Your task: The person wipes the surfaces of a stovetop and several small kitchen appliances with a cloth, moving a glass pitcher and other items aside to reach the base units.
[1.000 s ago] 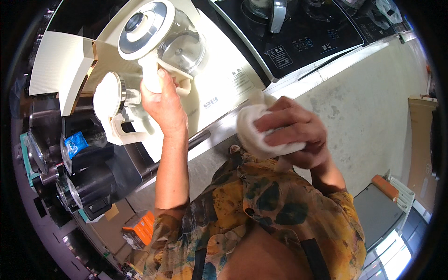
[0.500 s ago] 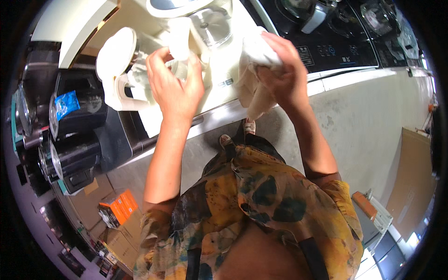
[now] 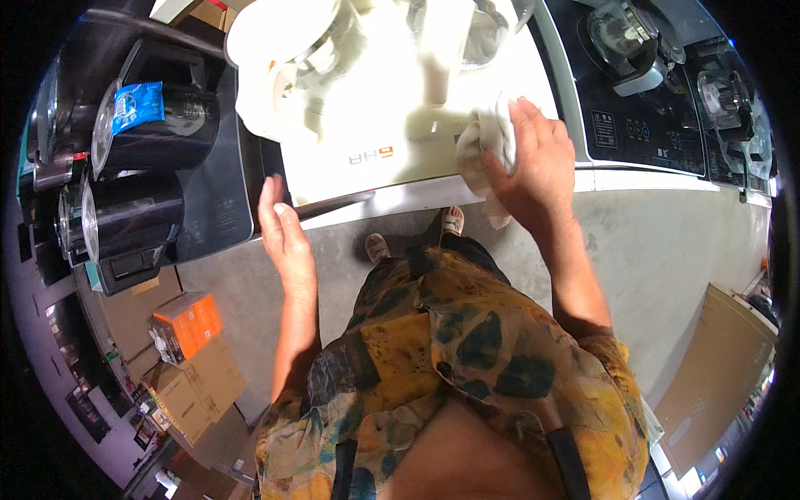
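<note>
My right hand (image 3: 537, 162) is closed on a crumpled white cloth (image 3: 479, 154), at the near right corner of a bright white appliance base (image 3: 375, 179). Nothing is in my left hand (image 3: 286, 237), which hovers by the base's near left corner with its fingers stretched out. A clear jug with a white lid (image 3: 279, 33) and white handle (image 3: 271, 104) stands at the far left of the base. Toward its back, a white column-like part (image 3: 442, 54) is beside a shiny round metal part (image 3: 483, 37). Glare washes out much of the white surface.
On the left, black jugs (image 3: 167, 125) lie on a dark surface, one with a blue packet (image 3: 137, 107) on it. A black panel (image 3: 646, 125) with a glass pot (image 3: 625, 37) is at right. Cardboard boxes (image 3: 196, 387) stand on the floor (image 3: 642, 250).
My left hand has drawn back from the white column and clear jug to the near left corner. My right hand, still gripping the cloth, has shifted slightly right and nearer. The whole view has shifted.
</note>
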The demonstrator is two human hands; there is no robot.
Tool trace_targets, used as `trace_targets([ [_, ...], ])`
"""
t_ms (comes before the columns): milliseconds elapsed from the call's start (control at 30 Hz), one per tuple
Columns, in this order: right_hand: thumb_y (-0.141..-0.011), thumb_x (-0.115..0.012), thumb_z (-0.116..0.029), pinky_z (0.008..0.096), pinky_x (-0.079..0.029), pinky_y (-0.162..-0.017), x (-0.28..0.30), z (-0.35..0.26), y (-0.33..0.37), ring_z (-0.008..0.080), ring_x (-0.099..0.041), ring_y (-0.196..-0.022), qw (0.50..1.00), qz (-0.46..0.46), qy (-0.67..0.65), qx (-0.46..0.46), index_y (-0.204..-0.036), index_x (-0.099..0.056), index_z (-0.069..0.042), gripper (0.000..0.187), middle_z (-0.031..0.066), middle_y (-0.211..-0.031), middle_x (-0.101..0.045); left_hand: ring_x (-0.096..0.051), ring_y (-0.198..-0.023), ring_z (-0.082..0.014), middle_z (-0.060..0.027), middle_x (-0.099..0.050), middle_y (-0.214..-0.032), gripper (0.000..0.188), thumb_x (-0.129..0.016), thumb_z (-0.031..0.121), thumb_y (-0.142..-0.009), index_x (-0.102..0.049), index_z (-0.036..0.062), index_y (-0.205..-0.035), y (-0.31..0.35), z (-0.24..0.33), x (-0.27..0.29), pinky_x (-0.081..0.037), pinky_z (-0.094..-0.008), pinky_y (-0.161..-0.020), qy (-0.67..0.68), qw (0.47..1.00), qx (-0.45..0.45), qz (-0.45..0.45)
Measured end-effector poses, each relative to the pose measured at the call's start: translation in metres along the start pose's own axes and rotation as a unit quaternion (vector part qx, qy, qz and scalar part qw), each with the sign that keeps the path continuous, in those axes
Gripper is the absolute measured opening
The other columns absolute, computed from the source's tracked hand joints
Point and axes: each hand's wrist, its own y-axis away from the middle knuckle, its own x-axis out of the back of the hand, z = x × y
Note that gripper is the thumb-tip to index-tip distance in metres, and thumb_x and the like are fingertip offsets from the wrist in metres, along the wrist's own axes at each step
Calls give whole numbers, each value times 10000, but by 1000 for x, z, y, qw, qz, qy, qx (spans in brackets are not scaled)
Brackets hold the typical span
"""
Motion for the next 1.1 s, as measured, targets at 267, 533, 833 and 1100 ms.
trace_targets([
  [267, -684, -709, -235, 463, -444, -854, -19, -74, 13, 358, -538, -1033, 998, 38, 32, -24, -1244, -557, 29, 637, 218, -1269, -563, -409, -1334, -266, -203, -404, -1448, 522, -329, 273, -1037, -337, -68, -1431, -14, -18, 19, -298, -365, -1127, 232, 958, 78, -148],
  [533, -685, -674, -245, 447, -441, -880, -48, -132, -9, 335, -548, -1033, 996, 57, 44, -46, -1210, -593, 24, 595, 194, -1236, -605, -375, -1367, -272, -207, -345, -1497, 778, -316, 553, -1011, -245, -70, -1471, -33, -50, 31, -292, -391, -1115, 214, 937, 2, -276],
  [833, -645, -704, -79, 420, -500, -868, -64, -184, 21, 300, -603, -1006, 940, -116, -320, 16, -1114, -645, -84, 473, 87, -1158, -651, -338, -1386, -288, -213, -326, -1510, 732, -190, 524, -1033, -236, -51, -1483, -30, -32, 34, -256, -386, -1120, 255, 930, 24, -265],
  [1100, -611, -716, -30, 380, -524, -876, -31, -185, 88, 320, -622, -1050, 962, -108, -223, -114, -1096, -645, -61, 492, 126, -1089, -643, -394, -1353, -291, -185, -360, -1481, 598, -209, 414, -1053, -335, -18, -1447, -5, -30, 57, -337, -399, -1073, 175, 954, -96, -222],
])
